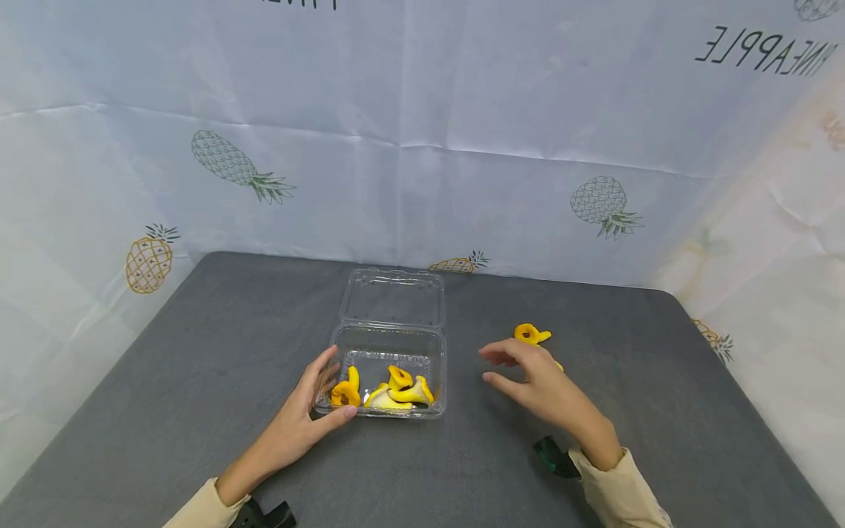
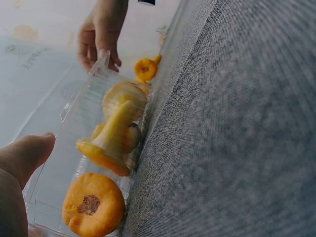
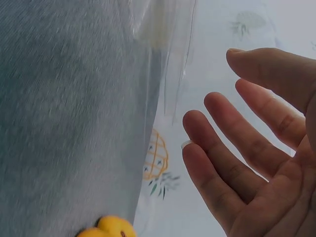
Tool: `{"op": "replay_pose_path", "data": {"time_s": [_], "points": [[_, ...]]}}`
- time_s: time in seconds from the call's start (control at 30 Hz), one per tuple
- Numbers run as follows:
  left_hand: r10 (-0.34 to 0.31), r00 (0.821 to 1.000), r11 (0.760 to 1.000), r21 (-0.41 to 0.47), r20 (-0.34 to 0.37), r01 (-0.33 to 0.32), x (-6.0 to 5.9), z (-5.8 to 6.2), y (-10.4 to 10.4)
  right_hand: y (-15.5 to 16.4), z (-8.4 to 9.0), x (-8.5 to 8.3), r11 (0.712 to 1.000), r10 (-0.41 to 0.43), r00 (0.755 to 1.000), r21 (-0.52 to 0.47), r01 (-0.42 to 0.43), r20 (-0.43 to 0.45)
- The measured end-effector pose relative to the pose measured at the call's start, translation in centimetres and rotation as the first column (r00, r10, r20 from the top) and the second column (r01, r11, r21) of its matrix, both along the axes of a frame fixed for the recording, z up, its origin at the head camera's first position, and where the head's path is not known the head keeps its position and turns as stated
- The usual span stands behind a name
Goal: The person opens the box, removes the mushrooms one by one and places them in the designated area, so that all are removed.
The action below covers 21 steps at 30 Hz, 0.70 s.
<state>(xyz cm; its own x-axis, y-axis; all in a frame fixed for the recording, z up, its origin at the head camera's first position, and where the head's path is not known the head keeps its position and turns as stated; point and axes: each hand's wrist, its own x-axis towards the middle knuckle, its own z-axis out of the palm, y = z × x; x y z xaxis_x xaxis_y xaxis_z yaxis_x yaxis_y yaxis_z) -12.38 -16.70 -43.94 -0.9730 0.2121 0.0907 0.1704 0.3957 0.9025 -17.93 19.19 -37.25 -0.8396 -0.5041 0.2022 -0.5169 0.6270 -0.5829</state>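
Observation:
A clear plastic clamshell container (image 1: 439,367) stands with its lid (image 1: 394,297) folded back. Inside lie several yellow mushrooms (image 1: 412,392), trumpet-shaped with pale stems; one orange-capped mushroom (image 2: 94,205) shows through the wall in the left wrist view. My left hand (image 1: 297,422) holds the container's near left corner, thumb along the front and fingers at the left side. My right hand (image 1: 535,381) is above the table right of the container, fingers slightly bent and apart, palm empty in the right wrist view. Just beyond it lies another yellow mushroom (image 1: 531,334); a yellow bit (image 1: 560,366) behind it is mostly hidden.
The dark grey table (image 1: 231,352) has rounded far corners. A white cloth (image 1: 396,198) printed with pineapples hangs behind and around it. Dark wrist straps (image 1: 554,458) are worn at both cuffs.

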Motion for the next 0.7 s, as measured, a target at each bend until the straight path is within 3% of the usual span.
{"op": "replay_pose_path", "data": {"time_s": [0.33, 0.7], "points": [[-0.004, 1.000, 1.000, 0.009, 0.011, 0.004, -0.1, -0.1, -0.1, -3.2, 0.7, -0.1, 0.999, 0.050, 0.999, -0.012, -0.049, 0.023], [-0.004, 1.000, 1.000, 0.005, 0.013, 0.004, -0.2, -0.2, -0.1, -5.7, 0.8, -0.4, 0.983, 0.181, 0.983, -0.028, -0.180, 0.013]]}}
